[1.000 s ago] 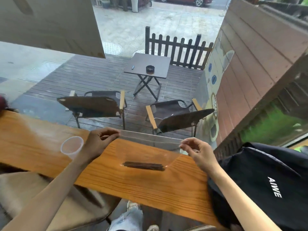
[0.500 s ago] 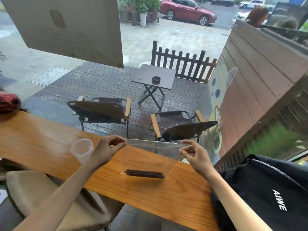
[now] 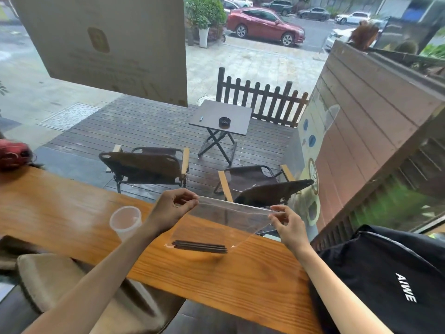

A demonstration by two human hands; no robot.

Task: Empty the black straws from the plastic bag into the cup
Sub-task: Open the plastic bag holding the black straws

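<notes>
Both hands, left hand (image 3: 172,208) and right hand (image 3: 289,225), pinch the plastic bag (image 3: 224,225) with closed fingers; tipped carelessly, the black straws (image 3: 199,246) could miss the cup (image 3: 125,221) at left-center.

black straws (image 3: 199,246) flat in clear plastic bag (image 3: 226,220), cup (image 3: 125,221) upright

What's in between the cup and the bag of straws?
The left hand and its wrist, seen in the head view. They cross the gap between the cup and the bag above the wooden counter.

Both hands (image 3: 174,208) raised, fingertips pinched
</notes>
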